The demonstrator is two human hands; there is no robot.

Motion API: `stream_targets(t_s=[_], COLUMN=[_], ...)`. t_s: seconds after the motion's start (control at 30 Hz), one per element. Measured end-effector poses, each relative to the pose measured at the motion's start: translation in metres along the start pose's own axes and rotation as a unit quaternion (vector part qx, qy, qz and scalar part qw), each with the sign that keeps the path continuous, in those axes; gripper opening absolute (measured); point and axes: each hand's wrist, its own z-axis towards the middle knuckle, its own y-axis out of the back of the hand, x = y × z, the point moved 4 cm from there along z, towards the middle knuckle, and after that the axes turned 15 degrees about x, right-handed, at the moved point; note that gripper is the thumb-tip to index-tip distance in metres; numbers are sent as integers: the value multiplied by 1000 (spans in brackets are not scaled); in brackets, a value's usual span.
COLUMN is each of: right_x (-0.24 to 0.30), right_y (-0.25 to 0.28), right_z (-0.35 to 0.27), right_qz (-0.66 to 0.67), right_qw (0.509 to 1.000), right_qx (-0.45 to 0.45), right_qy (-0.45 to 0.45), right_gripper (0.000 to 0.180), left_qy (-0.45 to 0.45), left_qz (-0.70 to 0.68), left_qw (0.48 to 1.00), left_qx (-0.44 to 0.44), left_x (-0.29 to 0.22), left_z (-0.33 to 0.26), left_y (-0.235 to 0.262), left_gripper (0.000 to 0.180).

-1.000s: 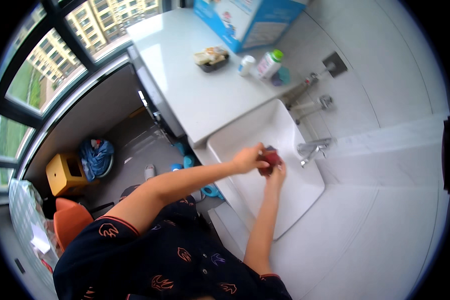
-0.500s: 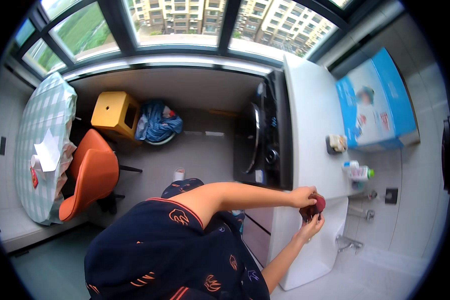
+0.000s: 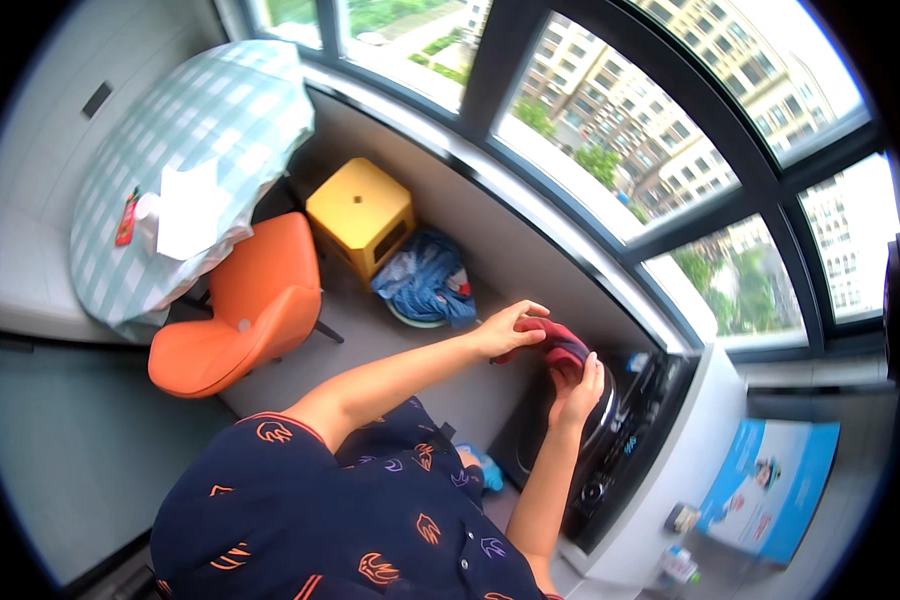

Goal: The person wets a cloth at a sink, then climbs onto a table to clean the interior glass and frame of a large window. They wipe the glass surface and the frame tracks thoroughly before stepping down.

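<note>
Left hand (image 3: pixel 508 332) pinches a dark red cloth (image 3: pixel 566 347) between thumb and fingers at its nine o'clock edge; right hand (image 3: pixel 578 395) grips the same cloth at five o'clock, fingertips along its border. Cloth hangs curved in mid-air between the two, hands close together. Clock below is centred on it. Far left, at ten o'clock: table (image 3: pixel 225 105) under a green-and-white checked cover, bearing a small red packet (image 3: pixel 126 218) and a white sheet (image 3: pixel 187 212). Orange chair (image 3: pixel 270 275) beside the table, at nine. Yellow stool (image 3: pixel 360 205) at ten; nearer on that bearing, blue clothing (image 3: pixel 425 275) piled in a basin (image 3: pixel 417 320), next to the stool. Dark-framed windows (image 3: pixel 620 130) toward one. Dark machine (image 3: pixel 605 470) with round dial at five, white counter (image 3: pixel 685 450) alongside. Small bottle (image 3: pixel 678 566) at five, soft in detail. Blue-and-white box (image 3: pixel 770 490), far right, at four.
</note>
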Motion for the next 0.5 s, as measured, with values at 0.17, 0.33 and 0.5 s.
stream_targets(t_s=[0.17, 0.33, 0.5], right_x=[-23, -65, -130], right_y=[-72, -159, -234], right_z=[58, 88, 102], right_qz=[32, 91, -8], right_qw=[994, 959, 894], right_qx=[85, 208, 383], right_qy=[-59, -167, -233], right_gripper=[19, 24, 73], left_qy=[-35, -21, -162], left_qz=[116, -5, -297], left_qw=[991, 960, 858], left_qx=[-64, -280, -387], left_x=[-46, -65, -91], left_z=[-54, -111, -156], left_y=[58, 112, 153], left_gripper=[62, 33, 42])
